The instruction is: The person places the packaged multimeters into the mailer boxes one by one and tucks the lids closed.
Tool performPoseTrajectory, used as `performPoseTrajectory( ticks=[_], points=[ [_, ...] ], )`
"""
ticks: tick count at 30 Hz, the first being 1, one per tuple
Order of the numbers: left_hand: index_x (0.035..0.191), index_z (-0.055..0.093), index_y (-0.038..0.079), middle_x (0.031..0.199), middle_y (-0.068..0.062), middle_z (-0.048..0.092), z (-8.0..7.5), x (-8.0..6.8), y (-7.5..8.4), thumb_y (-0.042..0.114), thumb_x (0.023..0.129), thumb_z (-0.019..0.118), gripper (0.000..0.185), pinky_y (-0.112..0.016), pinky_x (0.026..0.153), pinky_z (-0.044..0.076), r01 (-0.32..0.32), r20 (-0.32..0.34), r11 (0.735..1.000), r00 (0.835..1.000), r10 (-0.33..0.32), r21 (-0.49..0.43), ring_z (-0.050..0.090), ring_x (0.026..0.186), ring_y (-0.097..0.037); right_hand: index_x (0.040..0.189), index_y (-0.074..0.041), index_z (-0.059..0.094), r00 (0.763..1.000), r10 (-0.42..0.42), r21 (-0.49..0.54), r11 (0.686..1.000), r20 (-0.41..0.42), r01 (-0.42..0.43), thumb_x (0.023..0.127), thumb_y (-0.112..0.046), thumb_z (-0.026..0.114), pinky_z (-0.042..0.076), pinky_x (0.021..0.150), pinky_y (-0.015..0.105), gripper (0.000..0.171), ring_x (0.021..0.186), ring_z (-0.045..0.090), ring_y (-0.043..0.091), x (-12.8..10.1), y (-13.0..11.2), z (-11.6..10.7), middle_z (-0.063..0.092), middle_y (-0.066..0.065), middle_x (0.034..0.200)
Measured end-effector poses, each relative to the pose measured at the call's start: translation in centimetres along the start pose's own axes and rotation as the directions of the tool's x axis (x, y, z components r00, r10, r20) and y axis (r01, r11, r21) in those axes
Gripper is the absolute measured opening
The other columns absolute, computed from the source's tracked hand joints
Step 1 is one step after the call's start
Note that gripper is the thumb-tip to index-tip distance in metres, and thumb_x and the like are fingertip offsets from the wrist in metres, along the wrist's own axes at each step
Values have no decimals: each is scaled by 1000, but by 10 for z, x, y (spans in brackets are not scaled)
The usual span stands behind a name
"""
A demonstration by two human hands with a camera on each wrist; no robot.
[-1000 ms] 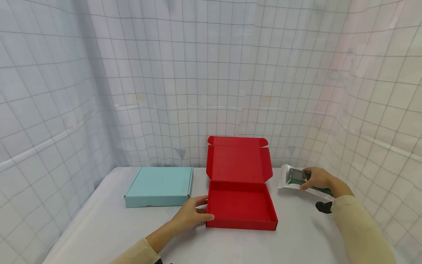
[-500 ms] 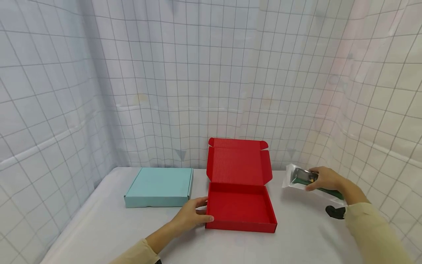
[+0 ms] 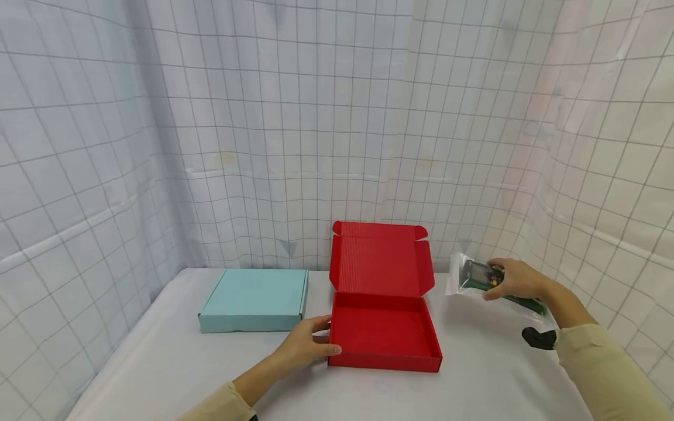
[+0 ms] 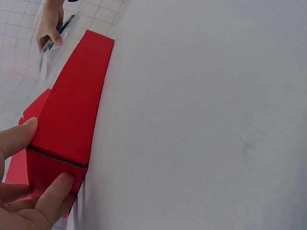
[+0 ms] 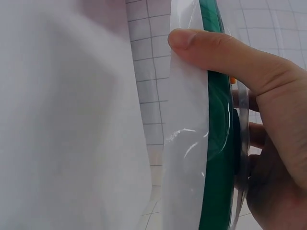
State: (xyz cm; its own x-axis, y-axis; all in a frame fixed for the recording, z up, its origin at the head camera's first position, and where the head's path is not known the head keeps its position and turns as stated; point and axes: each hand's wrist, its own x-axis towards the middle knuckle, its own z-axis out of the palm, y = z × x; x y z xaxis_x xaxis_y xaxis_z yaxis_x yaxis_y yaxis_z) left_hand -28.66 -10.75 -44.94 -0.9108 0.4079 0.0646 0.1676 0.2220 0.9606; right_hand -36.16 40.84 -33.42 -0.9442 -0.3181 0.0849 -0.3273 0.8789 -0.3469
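The left hand grips the red box corner, keeping it steady; the right hand pinches the bagged green item; lower it in flat.

Hidden and cut-off parts

The right hand covered part of the bagged green item, whose make stayed unreadable; the left hand was cut by the wrist picture's edge, hiding the red box's interior.

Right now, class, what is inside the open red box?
The red box shows only its bare red floor and walls. The near wall hides a thin strip of floor behind it. The left hand grips its corner.
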Motion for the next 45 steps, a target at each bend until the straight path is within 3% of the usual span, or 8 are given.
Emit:
performPoseTrajectory(
  ticks=[5,13,27,45],
  points=[
    [153,42,-7,143,-25,54,-2,0,1,9,88,83,79,-45,84,61,10,-5,1000,1000,-10,0,65,115,-38,145,14,45,1000,-13,8,1000,-9,13,77,-45,89,50,78,42,100,96,56,29,1,-10,-5,61,24,123],
    [153,41,-8,144,-26,53,-2,1,3,7,88,83,79,-45,84,61,5,-9,1000,1000,-4,6,65,116,-40,146,13,46,998,-56,9,998,-5,56,77,-44,90,49,79,42,99,97,55,28,8,-30,-3,61,18,121],
    [154,39,-8,145,-27,52,0,-1,-2,7,89,81,79,-47,83,61,-8,6,1000,1000,8,-12,64,117,-41,141,5,54,992,-127,69,990,1,126,68,-42,95,59,77,37,96,101,56,28,26,-73,21,61,9,116],
    [153,41,-6,143,-24,54,0,-1,1,8,88,83,79,-46,83,61,17,0,999,1000,-17,-47,64,118,-40,144,1,53,978,-196,88,978,64,190,66,-39,96,60,78,37,99,108,54,28,40,-118,45,58,7,121]
  ],
)
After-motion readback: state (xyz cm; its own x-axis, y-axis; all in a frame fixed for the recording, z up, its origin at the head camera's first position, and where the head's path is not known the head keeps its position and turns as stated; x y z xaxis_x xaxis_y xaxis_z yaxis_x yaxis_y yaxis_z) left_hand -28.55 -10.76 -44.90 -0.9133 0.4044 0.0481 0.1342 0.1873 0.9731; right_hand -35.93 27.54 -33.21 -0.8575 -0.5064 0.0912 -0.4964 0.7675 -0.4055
